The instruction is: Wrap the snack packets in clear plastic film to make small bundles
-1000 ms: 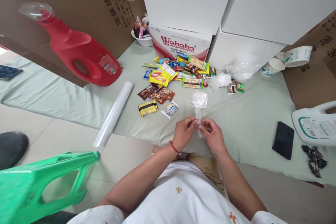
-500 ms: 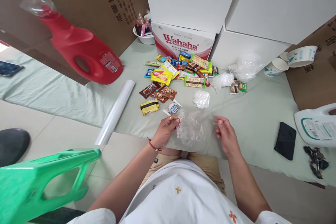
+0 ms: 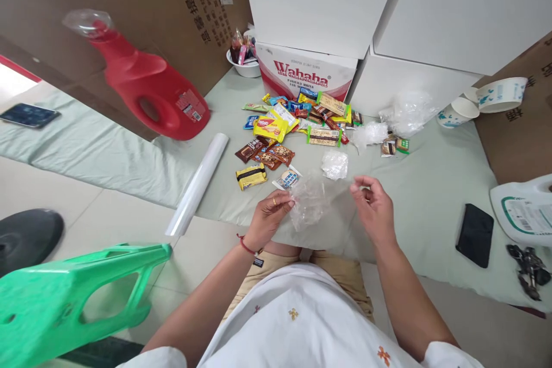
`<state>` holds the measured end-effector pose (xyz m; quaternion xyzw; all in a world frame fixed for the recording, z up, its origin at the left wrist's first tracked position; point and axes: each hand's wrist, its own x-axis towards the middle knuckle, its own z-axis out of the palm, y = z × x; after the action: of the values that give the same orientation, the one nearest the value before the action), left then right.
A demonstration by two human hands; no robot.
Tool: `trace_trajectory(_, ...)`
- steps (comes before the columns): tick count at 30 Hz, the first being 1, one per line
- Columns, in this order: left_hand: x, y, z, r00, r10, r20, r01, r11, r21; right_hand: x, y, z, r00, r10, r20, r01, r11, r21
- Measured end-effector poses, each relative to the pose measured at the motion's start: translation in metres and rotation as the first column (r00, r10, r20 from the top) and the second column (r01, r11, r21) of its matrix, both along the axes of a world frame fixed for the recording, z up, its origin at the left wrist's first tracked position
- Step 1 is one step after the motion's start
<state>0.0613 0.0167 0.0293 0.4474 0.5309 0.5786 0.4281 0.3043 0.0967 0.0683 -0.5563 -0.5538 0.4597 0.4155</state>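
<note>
My left hand (image 3: 271, 218) is closed in a pinch on a crumpled clear plastic bag (image 3: 309, 207), held above the cloth's front edge. To the right of the bag, my right hand (image 3: 373, 210) is raised with thumb and fingertips together. Whether a thin edge of clear film lies in that pinch I cannot make out. Just beyond the left hand lies a white and blue snack packet (image 3: 287, 177), partly under the bag. A folded clear plastic bundle (image 3: 335, 164) rests on the cloth beyond the gap between my hands.
Wrapped snacks (image 3: 271, 127) are heaped before the Wahaba carton (image 3: 304, 72). A white film roll (image 3: 197, 184) and red jug (image 3: 150, 86) stand left, with a green stool (image 3: 86, 293) below. Rightward are a phone (image 3: 475, 236), keys (image 3: 529, 270), paper cups (image 3: 502, 95) and crumpled plastic (image 3: 407, 114).
My right hand has risen slightly, its thumb and fingers drawn closer together. The left hand keeps its pinch on the plastic bag, which looks more bunched. The whole view has shifted a little.
</note>
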Motion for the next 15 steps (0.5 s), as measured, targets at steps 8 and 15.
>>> trace_trajectory(8,0.009,-0.009,-0.006,0.995,-0.021,-0.096,0.028,0.997,0.075,-0.04,0.034,-0.026,0.956,0.107,-0.274,-0.173,0.958,-0.228)
trace_trajectory(15,0.001,-0.027,-0.02,0.997,-0.034,0.07,0.048,0.978,-0.203,-0.015,0.015,0.005,0.899,0.434,0.061,-0.431,0.85,0.301)
